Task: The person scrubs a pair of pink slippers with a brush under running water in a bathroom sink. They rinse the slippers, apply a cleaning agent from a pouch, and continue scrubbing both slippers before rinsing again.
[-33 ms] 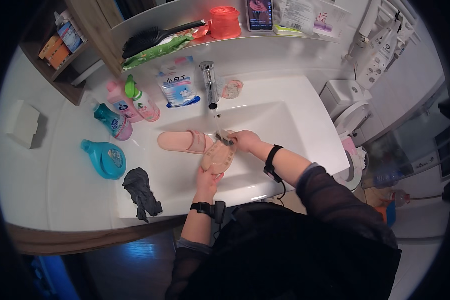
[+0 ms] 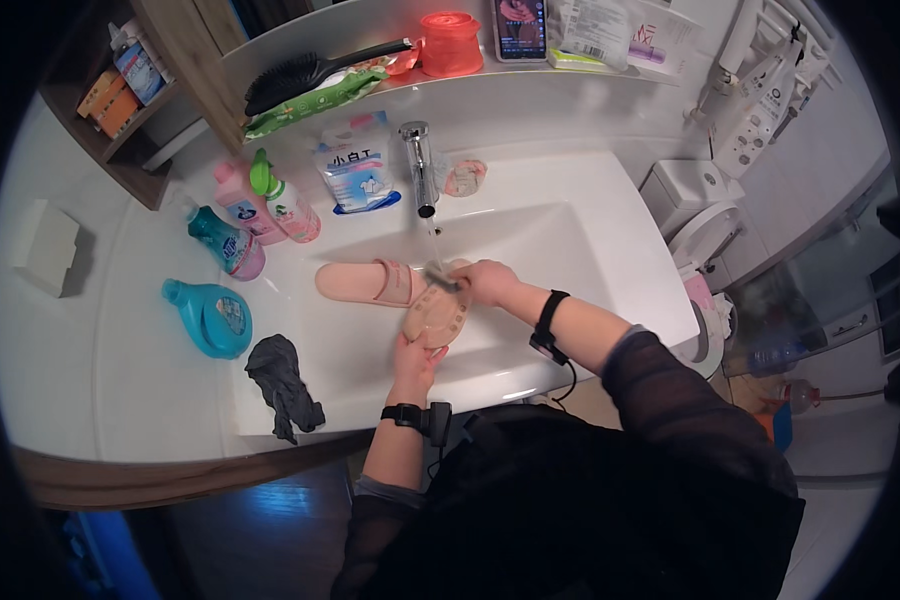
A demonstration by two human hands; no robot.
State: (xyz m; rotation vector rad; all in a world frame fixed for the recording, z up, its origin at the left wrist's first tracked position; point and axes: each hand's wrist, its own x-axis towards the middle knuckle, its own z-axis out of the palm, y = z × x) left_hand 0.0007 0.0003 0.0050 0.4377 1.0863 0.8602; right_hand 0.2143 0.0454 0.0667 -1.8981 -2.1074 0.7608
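The white sink [image 2: 625, 250] spread wide around my hands, and I took my clock from the slipper I was holding. That held slipper [image 2: 432, 318] was in the basin, its face with the row of marks turned up to me. The other slipper [image 2: 348, 284] lay at ten o'clock, strap uppermost; I could not tell whether the two touched. The tap [image 2: 419, 170] stood at twelve, its spout reaching down toward me. At seven o'clock my left hand [image 2: 414, 364] was closed on the near end of the held slipper, and had kept its place. At two, my right hand [image 2: 490, 283] was curled firmly round a small grey brush [image 2: 442, 278], and this was what had just changed: hand and brush had slid a touch toward ten o'clock, and the brush had blurred. To my judgement, that meant a scrubbing stroke across the far end while the slipper was held steady. Thinnest of all, a thread of water [image 2: 433, 240] fell close by the brush.
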